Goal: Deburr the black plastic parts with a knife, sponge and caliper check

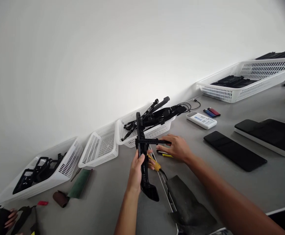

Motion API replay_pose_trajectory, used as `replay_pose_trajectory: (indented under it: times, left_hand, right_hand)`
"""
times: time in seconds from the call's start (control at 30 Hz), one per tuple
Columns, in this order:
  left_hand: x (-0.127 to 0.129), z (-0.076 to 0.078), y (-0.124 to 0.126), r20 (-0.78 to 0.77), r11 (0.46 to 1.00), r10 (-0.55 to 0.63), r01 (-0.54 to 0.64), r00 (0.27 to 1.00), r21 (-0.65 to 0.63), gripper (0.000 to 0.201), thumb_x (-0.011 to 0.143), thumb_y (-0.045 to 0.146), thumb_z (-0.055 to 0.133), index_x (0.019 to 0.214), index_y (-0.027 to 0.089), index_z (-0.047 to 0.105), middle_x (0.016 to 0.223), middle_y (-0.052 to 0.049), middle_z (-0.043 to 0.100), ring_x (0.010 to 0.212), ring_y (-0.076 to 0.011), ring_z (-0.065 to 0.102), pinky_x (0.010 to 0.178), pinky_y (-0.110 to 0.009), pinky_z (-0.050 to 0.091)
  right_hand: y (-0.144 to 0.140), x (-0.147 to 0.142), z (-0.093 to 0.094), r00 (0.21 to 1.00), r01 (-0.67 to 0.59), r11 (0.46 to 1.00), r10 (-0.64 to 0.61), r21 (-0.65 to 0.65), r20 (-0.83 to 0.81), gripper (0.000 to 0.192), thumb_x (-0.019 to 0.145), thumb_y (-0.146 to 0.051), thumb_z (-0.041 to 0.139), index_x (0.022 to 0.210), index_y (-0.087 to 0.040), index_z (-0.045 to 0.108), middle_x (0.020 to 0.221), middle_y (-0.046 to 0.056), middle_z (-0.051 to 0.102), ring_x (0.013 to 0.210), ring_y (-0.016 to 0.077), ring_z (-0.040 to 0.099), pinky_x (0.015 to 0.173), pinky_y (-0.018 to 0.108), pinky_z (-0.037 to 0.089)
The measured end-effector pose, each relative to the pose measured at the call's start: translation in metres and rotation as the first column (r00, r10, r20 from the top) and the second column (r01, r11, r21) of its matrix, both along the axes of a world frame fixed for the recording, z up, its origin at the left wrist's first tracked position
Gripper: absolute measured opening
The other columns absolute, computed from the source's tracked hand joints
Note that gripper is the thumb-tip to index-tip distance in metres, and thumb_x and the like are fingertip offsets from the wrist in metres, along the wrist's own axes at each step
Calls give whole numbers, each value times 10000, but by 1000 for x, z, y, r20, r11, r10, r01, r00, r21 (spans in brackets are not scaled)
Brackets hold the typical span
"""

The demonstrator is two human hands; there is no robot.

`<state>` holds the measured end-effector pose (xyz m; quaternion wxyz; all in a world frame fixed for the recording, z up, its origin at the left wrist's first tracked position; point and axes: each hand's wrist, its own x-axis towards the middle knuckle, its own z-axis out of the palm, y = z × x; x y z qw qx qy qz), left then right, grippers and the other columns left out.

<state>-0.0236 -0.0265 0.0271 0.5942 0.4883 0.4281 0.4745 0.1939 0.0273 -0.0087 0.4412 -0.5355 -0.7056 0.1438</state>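
Two bare hands work over a grey table (108,195). Left hand (135,169) is clamped around a long black plastic bar (142,153), holding it upright, apparently so the other hand can reach its side. Right hand (178,147) pinches a thin black rod (152,141) that sticks out sideways from the bar. A yellow-handled tool (156,164) lies just behind. Beyond, white mesh baskets (100,147) line the wall; one holds a tangle of similar black parts (154,116). Flat black pads (234,150) lie to the right. Another person's hand (8,219) shows at the lower left.
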Motion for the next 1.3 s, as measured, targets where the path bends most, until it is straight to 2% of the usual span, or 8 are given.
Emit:
replay_pose_trajectory:
  times: [0.1, 0.2, 0.27, 0.4, 0.53, 0.77, 1.0, 1.3]
  left_hand:
    - [4, -1, -2, -44, 998, -54, 52, 998, -44, 477, 961, 495, 713, 1303, 168, 645, 1178, -137, 751, 721, -166, 708, 584, -273, 567]
    - [4, -2, -4, -37, 984, -158, 154, 987, -89, 457, 948, 474, 732, 1274, 163, 654, 1029, -93, 740, 631, -138, 658, 540, -263, 563]
    - [2, -1, -5, -25, 961, -246, 240, 969, -136, 483, 944, 445, 733, 1333, 175, 640, 951, -61, 720, 598, -137, 647, 524, -267, 573]
    - [-8, 5, -5, -14, 914, -358, 348, 934, -209, 605, 948, 399, 720, 1499, 210, 555, 887, -38, 702, 558, -144, 650, 497, -272, 580]
    - [-17, 11, -4, -22, 915, -349, 336, 937, -223, 653, 961, 390, 714, 1559, 231, 507, 920, -54, 722, 563, -137, 657, 499, -248, 567]
    - [-21, 8, -1, -22, 919, -332, 319, 943, -233, 638, 935, 402, 730, 1506, 194, 537, 893, -41, 712, 551, -141, 647, 471, -256, 560]
    - [-18, 11, -3, -18, 919, -326, 312, 945, -241, 575, 940, 401, 730, 1456, 208, 568, 871, -33, 704, 542, -132, 637, 469, -239, 554]
    - [-20, 12, -2, -8, 907, -353, 340, 936, -247, 569, 925, 409, 735, 1417, 177, 570, 874, -36, 687, 547, -141, 629, 465, -274, 592]
  right_hand:
    - [3, 11, 1, 974, 225, 971, -223, 77, -38, 426, 951, -618, 659, 937, -235, 844, 746, 56, 690, 696, 220, 610, 689, 333, 406]
    - [7, 27, 1, 877, 476, 876, -465, 81, -122, 425, 926, -595, 656, 960, -214, 842, 690, 50, 639, 668, 223, 579, 667, 342, 374]
    - [9, 36, 0, 829, 553, 830, -540, 72, -147, 392, 921, -546, 639, 981, -215, 841, 686, 51, 641, 670, 229, 572, 660, 345, 361]
    - [12, 46, -3, 871, 490, 864, -482, 113, -94, 353, 924, -461, 607, 1015, -215, 844, 737, 69, 706, 757, 257, 587, 732, 376, 376]
    - [12, 50, -5, 895, 442, 888, -445, 127, -8, 376, 951, -475, 596, 1130, -248, 836, 764, 61, 727, 868, 294, 574, 793, 407, 343]
    - [12, 49, -8, 915, 397, 910, -403, 122, 32, 466, 1008, -593, 563, 1213, -267, 825, 740, 50, 685, 864, 288, 542, 798, 403, 300]
    - [16, 52, -13, 921, 388, 917, -389, 94, -10, 563, 1029, -704, 503, 1121, -257, 833, 918, 95, 796, 861, 290, 581, 839, 428, 317]
    - [16, 53, -13, 878, 471, 876, -477, 103, 37, 807, 930, -909, 409, 1016, -240, 852, 773, 84, 685, 748, 260, 552, 848, 428, 333]
